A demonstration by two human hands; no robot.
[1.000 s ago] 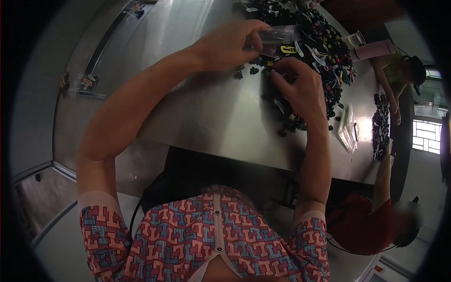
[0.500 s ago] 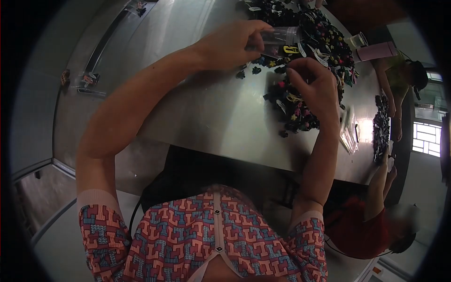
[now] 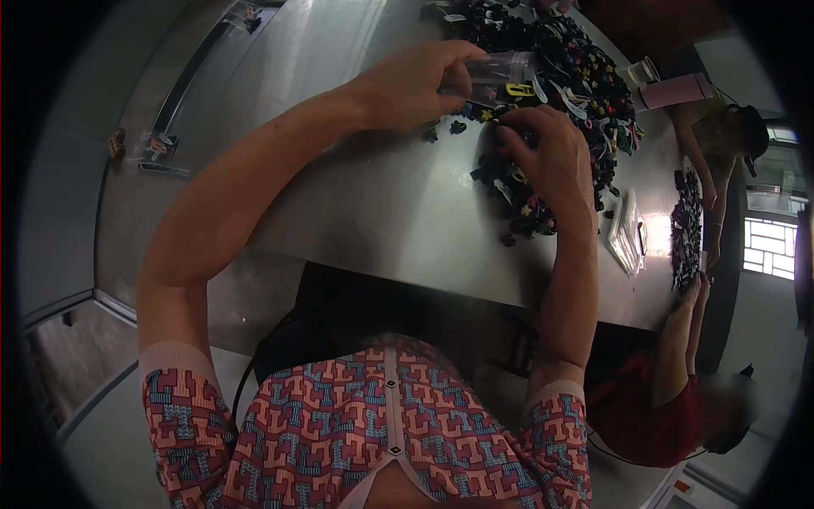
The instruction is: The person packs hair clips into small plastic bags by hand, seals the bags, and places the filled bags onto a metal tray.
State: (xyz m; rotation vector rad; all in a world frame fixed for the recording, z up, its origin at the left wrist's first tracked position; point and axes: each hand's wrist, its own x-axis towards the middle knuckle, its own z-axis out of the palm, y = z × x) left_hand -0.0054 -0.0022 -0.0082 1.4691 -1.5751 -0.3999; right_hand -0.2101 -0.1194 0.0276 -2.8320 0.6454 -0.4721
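Observation:
My left hand (image 3: 424, 83) is closed on the edge of a clear plastic bag (image 3: 509, 64), holding it over the pile. A yellow clip-like piece (image 3: 519, 89) shows at the bag, along with some small dark pieces. My right hand (image 3: 549, 151) is just below the bag, its thumb and fingers curled together near a dark bit. Whether that bit is in the fingers is hard to make out. Around and under both hands spreads a pile of small black pieces (image 3: 585, 64) mixed with coloured, flower-like ones. A smaller heap (image 3: 526, 208) lies under my right wrist.
Flat clear bags (image 3: 626, 237) lie on the metal table (image 3: 381, 212) to the right. Beyond them runs a strip of dark pieces (image 3: 687, 225), with two co-workers at that side. A clear cup (image 3: 642, 72) and a pink box-like object (image 3: 677, 92) stand at the far right.
My right hand has moved slightly left and down, toward the pieces below the bag. The left hand and bag have shifted a little left. A co-worker's hands at right have moved.

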